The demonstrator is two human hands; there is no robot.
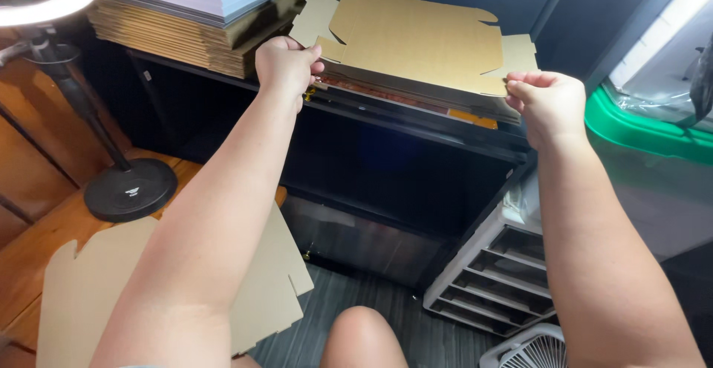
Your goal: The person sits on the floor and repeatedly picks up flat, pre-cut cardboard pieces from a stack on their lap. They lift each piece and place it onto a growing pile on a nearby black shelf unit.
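Overhead, the left hand (286,63) and right hand (546,101) each pinch an edge of a flat cardboard sheet (416,37), holding it over a stack on a dark shelf (416,126).

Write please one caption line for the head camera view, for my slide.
Left hand and right hand grip a flat cardboard box blank above a black shelf.

Single head-worn camera, looking forward and down along both outstretched arms, close over the person's knee (362,334), facing a dark shelf unit (416,126) at arm's reach, floor below in frame
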